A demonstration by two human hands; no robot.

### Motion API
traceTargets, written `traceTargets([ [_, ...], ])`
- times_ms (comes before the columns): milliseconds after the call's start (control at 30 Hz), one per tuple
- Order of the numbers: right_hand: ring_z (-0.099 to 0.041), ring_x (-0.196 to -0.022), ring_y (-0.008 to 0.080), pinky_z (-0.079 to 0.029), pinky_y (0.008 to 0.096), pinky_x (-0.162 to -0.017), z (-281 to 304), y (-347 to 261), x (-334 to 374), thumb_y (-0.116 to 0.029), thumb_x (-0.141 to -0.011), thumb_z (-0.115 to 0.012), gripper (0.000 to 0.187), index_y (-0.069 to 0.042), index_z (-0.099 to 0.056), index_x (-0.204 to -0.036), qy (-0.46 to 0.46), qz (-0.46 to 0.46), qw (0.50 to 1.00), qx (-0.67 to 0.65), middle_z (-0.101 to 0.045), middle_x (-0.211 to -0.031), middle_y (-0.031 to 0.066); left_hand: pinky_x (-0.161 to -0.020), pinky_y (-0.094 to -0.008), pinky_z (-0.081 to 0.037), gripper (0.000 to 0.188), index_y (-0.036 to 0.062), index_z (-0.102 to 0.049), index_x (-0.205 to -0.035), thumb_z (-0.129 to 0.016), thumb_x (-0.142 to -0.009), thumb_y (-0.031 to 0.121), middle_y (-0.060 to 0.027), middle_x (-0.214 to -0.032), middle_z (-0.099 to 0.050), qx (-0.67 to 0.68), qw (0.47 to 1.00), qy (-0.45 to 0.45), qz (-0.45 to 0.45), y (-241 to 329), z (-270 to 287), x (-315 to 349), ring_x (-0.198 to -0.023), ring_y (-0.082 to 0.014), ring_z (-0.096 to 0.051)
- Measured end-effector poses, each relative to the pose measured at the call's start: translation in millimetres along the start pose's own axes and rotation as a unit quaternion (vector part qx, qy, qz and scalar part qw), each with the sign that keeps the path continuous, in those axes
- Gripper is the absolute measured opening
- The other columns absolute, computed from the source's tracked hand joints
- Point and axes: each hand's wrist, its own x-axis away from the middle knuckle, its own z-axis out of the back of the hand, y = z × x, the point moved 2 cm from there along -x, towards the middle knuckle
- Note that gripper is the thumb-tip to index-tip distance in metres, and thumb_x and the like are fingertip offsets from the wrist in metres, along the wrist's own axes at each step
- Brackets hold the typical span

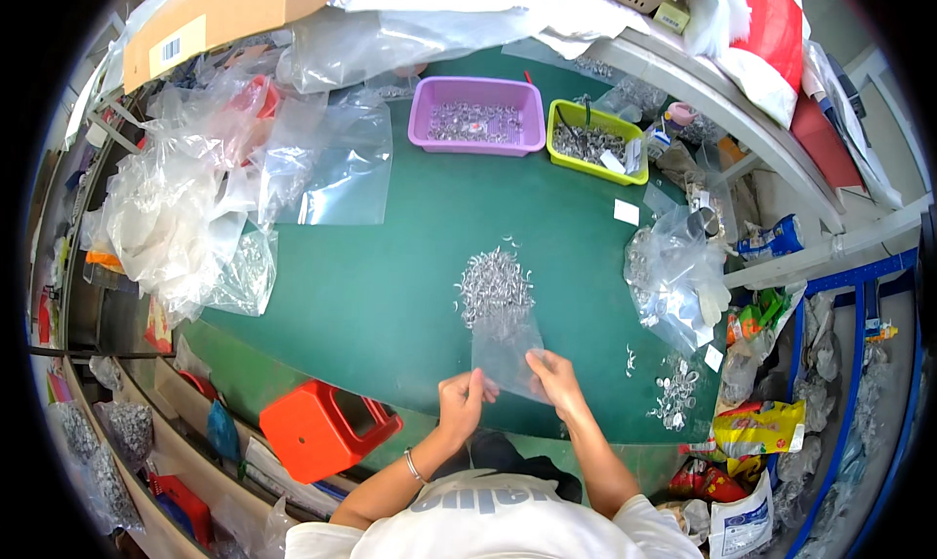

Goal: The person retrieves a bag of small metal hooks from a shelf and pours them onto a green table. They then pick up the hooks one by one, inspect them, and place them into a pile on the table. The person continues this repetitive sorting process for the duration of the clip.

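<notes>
A clear plastic bag [506, 352] stretches between my two hands near the table's front edge. My left hand [463, 403] is closed on its lower left edge, and my right hand [554, 378] pinches its lower right edge. The bag's far end meets a heap of small silvery curved metal pieces [496, 284] on the green table. Some pieces at the heap's near side show through the plastic. A few strays lie just beyond the heap.
A purple tub [420, 144] and a yellow-green tub [595, 172], both with metal pieces, stand at the back. Crumpled plastic bags [166, 208] crowd the left. Another metal pile [675, 393] and a filled clear bag [673, 276] lie right. A red stool [303, 432] stands front left.
</notes>
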Motion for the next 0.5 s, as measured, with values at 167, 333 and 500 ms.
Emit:
traceTargets([
  [167, -0.051, -0.052, 0.0072, -0.038, 0.0218, -0.046, 37, -3, 9, -0.027, -0.084, -0.062, 0.042, 0.001, -0.054, -0.115, 0.014, 0.039, 0.998, 0.049, -0.054, -0.063, 0.0005, -0.051, -0.0265, -0.045, 0.040, -0.0067, -0.059, -0.067, -0.043, -0.093, 0.018, -0.0101, -0.059, -0.060, 0.013, 0.998, -0.054, 0.021, -10, -10, 12, -0.051, -0.0144, -0.056],
  [333, -0.050, -0.049, 0.0060, -0.039, 0.0216, -0.043, 85, 14, -10, -0.017, -0.083, -0.063, 0.040, 0.002, -0.052, -0.117, 0.084, 0.142, 0.984, 0.066, -0.054, -0.060, -0.0006, -0.061, -0.0312, -0.047, 0.024, -0.0046, -0.060, -0.080, -0.051, -0.088, 0.015, -0.0114, -0.077, -0.062, -0.085, 0.995, -0.048, -0.003, -32, -14, -11, -0.066, -0.0210, -0.059],
  [500, -0.061, -0.063, 0.0203, -0.048, 0.0335, -0.060, 137, 39, -46, -0.023, -0.081, -0.063, 0.048, 0.001, -0.049, -0.120, 0.183, 0.174, 0.923, 0.291, -0.062, -0.070, 0.0109, -0.096, -0.0487, -0.033, 0.035, 0.0072, -0.053, -0.113, -0.059, -0.081, 0.019, -0.0143, -0.127, -0.043, -0.338, 0.922, -0.056, -0.183, -52, -31, -78, -0.117, -0.0347, -0.039],
])
